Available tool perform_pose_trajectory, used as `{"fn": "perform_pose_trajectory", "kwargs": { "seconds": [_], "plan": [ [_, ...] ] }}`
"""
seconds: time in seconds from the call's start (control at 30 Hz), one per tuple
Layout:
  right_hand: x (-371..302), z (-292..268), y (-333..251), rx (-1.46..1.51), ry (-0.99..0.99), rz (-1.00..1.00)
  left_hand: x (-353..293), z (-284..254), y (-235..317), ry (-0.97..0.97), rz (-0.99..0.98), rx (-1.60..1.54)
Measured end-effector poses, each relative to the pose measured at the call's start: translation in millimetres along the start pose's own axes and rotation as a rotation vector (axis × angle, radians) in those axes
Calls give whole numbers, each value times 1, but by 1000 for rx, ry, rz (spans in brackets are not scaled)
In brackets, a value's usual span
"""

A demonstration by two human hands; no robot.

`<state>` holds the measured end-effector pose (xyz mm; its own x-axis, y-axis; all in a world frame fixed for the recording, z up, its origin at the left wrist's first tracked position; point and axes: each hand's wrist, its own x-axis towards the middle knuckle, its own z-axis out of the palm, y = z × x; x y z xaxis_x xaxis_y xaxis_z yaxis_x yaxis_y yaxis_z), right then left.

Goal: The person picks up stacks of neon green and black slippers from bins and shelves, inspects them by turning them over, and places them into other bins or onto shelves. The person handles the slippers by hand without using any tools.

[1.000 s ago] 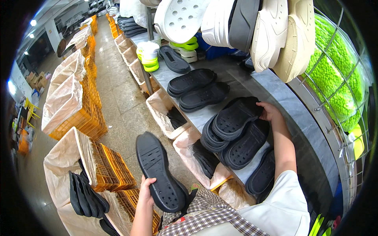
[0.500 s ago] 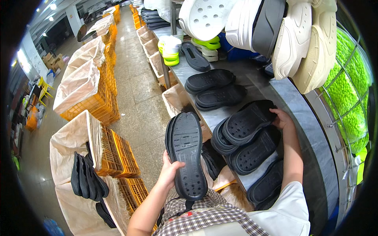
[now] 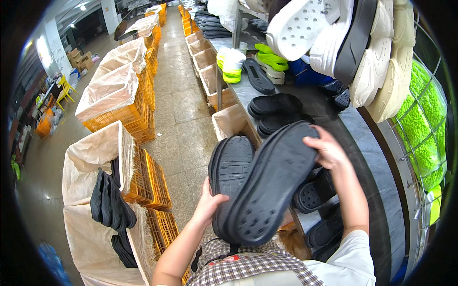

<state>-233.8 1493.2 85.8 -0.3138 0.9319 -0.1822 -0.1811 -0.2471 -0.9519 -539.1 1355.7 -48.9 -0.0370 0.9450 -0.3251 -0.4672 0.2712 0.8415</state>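
My left hand [image 3: 210, 205] grips a stack of black shoe soles [image 3: 232, 164] by its left edge, thumb on the upper face. Over its right part lies a second stack of black soles [image 3: 274, 188], tilted, with a row of small holes near its lower end. My right hand [image 3: 328, 150] is closed on this second stack's upper right edge, thumb on top. Both stacks are in front of my checked apron, off the bench. More black soles [image 3: 315, 191] lie on the grey bench beneath my right forearm, partly hidden.
Further up the bench [image 3: 346, 133] lie black soles [image 3: 274, 106] and white and lime soles [image 3: 231, 65]. White and cream soles [image 3: 374, 66] hang at upper right beside a wire rack [image 3: 405, 126]. Cloth-lined orange crates [image 3: 102, 157] line the left, some soles [image 3: 110, 200] over one rim.
My right hand has lifted a stack of soles from the bench and brought it left against the stack in my left hand. The view has shifted slightly.
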Motion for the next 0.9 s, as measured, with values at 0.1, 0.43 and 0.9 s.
{"fn": "perform_pose_trajectory", "kwargs": {
  "seconds": [0.1, 0.43, 0.9],
  "plan": [
    [24, 76, 28, -168, -156, 43, -10, -18, 3, -59, 34, 6],
    [28, 199, 111, 35, -333, 221, -66, -91, -16, 99, 368, -96],
    [5, 253, 210, 234, -305, 641, -128, -152, 10, 239, 285, 216]
  ]
}}
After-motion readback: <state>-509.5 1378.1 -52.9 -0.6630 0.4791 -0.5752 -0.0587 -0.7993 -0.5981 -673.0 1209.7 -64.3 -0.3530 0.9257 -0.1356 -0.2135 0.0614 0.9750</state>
